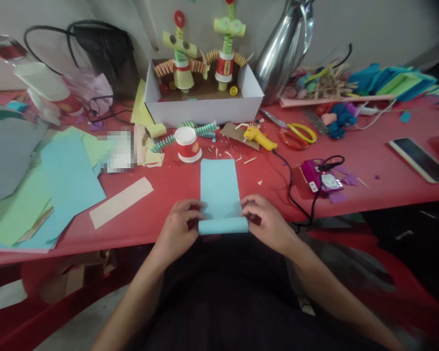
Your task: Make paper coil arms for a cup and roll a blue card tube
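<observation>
A strip of light blue paper [219, 187] lies on the red table, its near end curled into a roll [223, 225] at the table's front edge. My left hand [181, 220] grips the roll's left end with curved fingers. At the right end, my right hand [265, 219] holds the roll in the same way, thumb low and fingers over the paper's edge. Just beyond the strip stands a red and white paper cup [188, 145] upside down, with folded green and blue paper springs [205, 130] behind it.
Left lie a beige paper strip [121, 202] and coloured sheets [73, 170]. A white box [205, 111] holds two paper-cup figures. A yellow glue gun [260, 138], scissors [300, 134], a purple power strip [320, 176] with a black cord, a phone [422, 158] and a steel jug [283, 53] stand right.
</observation>
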Tool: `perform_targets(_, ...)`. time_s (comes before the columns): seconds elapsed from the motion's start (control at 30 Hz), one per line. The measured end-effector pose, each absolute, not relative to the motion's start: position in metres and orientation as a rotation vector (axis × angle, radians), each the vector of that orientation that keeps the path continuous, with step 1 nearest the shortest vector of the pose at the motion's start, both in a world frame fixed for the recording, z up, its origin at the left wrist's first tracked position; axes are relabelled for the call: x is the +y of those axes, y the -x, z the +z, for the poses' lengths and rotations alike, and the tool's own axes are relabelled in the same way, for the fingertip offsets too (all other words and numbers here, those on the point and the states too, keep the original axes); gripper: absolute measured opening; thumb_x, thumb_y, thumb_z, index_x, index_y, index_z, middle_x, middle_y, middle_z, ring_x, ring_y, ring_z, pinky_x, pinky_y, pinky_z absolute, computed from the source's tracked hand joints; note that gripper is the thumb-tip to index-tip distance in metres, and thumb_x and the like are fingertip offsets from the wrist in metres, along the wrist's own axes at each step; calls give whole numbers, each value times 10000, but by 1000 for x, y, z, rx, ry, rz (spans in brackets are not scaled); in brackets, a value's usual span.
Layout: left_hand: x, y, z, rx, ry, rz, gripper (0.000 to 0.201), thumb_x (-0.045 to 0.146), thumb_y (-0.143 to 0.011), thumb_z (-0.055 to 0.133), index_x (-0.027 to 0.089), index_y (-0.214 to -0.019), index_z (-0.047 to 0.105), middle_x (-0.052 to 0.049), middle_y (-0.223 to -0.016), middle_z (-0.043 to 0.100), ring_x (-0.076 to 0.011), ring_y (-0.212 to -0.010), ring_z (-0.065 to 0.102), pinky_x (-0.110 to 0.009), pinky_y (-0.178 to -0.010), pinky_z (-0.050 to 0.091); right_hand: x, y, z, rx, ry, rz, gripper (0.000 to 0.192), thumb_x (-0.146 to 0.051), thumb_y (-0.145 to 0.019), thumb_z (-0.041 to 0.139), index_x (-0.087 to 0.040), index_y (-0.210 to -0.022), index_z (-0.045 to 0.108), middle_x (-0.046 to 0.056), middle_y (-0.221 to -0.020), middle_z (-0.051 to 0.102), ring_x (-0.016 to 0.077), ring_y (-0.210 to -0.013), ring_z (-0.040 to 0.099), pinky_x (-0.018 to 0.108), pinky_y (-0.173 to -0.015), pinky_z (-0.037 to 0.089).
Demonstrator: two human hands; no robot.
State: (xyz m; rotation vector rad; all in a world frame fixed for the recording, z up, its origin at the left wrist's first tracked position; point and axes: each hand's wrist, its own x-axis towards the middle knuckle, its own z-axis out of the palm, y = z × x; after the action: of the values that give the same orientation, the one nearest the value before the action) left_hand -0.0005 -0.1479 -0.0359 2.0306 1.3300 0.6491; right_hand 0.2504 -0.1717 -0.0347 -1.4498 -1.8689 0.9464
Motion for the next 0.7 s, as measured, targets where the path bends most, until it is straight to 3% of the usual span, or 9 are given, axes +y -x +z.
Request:
perform_targets(0.27, -145, -3, -33, 1395, -1979, 660, 294, -9, -657, 501, 199, -766, 679, -67, -1099, 643, -245, -1071, 592, -432, -910, 517, -164, -249, -32, -1930, 1500, 956, 148, -28, -750, 572, -172, -740, 603, 72, -1102, 553, 100, -678, 545, 287, -659, 503)
perform_targets(0.43, -145, -5, -34, 1430, -1971, 654, 256, -1, -648, 523, 193, -718, 673, -73, -1084, 639, -257, -1058, 593, -454, -919, 513, -159, -251, -27, -1955, 1470, 979, 231, -15, -726, 564, -196, -848, 638, 27, -976, 574, 99, -644, 509, 257, -615, 458)
perform_targets(0.57, -145, -6, -34, 1430, -1971, 699, 330, -11, -624, 507, 195, -831, 660, -70, -1062, 643, -231, -982, 603, -408, -849, 544, -161, -251, -30, -1914, 1478, 935, 205, -23, -741, 544, -200, -775, 643, 26, -940, 592, 111, -655, 517, 255, -592, 428)
perform_targets(0.7, -144, -6, -35, 1411, -1964, 726, 357, 1, -637, 503, 204, -879, 669, -74, -1062, 639, -238, -1012, 591, -387, -819, 546, -161, -250, -35, -1870, 1483, 924, 269, -11, -703, 545, -206, -870, 626, 30, -949, 592, 145, -773, 562, 257, -644, 456)
